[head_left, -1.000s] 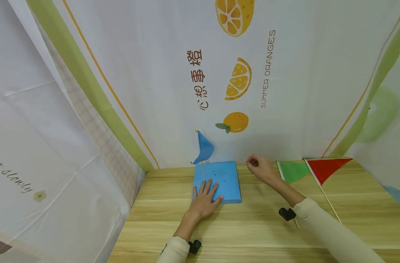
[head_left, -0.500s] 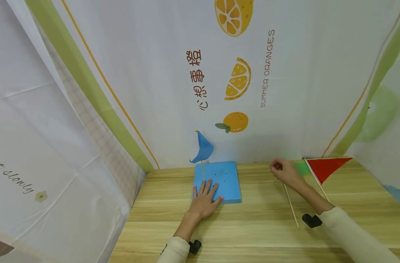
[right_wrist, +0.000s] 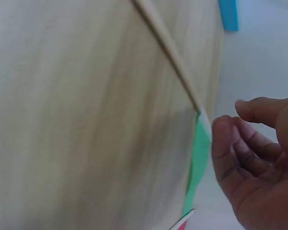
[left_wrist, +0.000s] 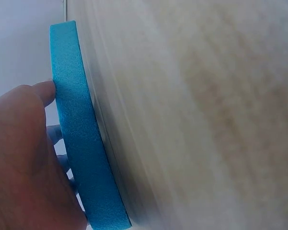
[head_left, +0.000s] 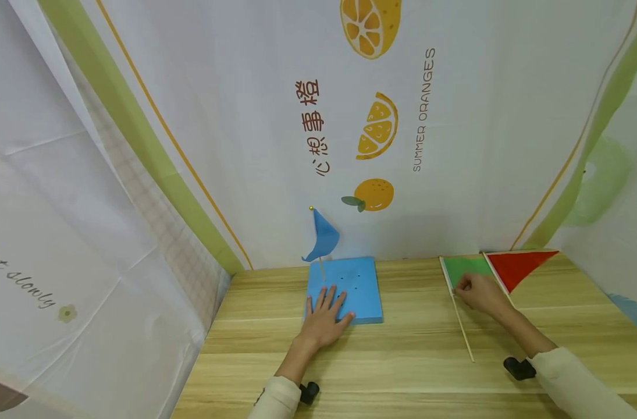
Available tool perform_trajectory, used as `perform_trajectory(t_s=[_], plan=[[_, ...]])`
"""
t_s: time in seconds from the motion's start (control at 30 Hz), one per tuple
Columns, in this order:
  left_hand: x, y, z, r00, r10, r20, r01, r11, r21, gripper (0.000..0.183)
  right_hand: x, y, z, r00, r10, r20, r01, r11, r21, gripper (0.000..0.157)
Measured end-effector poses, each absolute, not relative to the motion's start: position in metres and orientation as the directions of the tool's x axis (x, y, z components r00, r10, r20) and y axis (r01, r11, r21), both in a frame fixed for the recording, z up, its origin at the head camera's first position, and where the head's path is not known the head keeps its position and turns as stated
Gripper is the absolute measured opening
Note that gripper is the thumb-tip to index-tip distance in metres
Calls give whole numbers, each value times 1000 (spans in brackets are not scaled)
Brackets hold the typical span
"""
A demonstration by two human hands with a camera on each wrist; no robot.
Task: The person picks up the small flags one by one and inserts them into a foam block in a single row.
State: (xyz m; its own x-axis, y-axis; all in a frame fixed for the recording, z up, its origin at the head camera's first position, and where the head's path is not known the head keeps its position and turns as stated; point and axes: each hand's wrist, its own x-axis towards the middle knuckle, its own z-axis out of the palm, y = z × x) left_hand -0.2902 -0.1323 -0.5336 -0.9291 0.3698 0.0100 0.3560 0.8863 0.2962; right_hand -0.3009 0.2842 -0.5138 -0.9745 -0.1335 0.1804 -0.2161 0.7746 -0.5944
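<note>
The left hand (head_left: 322, 326) lies with its fingers spread on a blue block (head_left: 367, 302), covering the part toward the block's near left corner. The block sits close to the far edge of the wood-grain surface (head_left: 402, 361), left of that edge's middle, and small dark dots show on its top. Near the block's far left corner stands a blue flag (head_left: 326, 235), its stick tilted slightly and a gold bead (head_left: 311, 208) at its tip.

The right hand (head_left: 481, 294) is beside the stick of a green flag (head_left: 465, 269), its fingers loosely curled. In the right wrist view a gap shows between thumb and forefinger; whether a finger touches the stick I cannot tell. The green flag lies at the surface's far edge, right of the block, its stick pointing toward the near edge. A red flag (head_left: 522, 269) lies beside it, toward the far right corner. White printed cloth (head_left: 266, 174) hangs beyond the far edge.
</note>
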Motion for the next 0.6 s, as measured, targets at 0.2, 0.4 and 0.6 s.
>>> perform_trajectory(t_s=[0.2, 0.4, 0.6], plan=[[-289, -132, -532, -930, 369, 10, 355, 886, 300, 70, -294, 287, -523, -987, -134, 84, -158, 797, -583, 30], [-289, -132, -531, -926, 376, 13, 363, 883, 297, 69, -293, 285, -529, -990, -134, 34, -129, 800, -586, 30], [-289, -132, -532, -926, 377, 11, 364, 884, 293, 69, -294, 283, -531, -995, -101, 5, -85, 806, -585, 35]])
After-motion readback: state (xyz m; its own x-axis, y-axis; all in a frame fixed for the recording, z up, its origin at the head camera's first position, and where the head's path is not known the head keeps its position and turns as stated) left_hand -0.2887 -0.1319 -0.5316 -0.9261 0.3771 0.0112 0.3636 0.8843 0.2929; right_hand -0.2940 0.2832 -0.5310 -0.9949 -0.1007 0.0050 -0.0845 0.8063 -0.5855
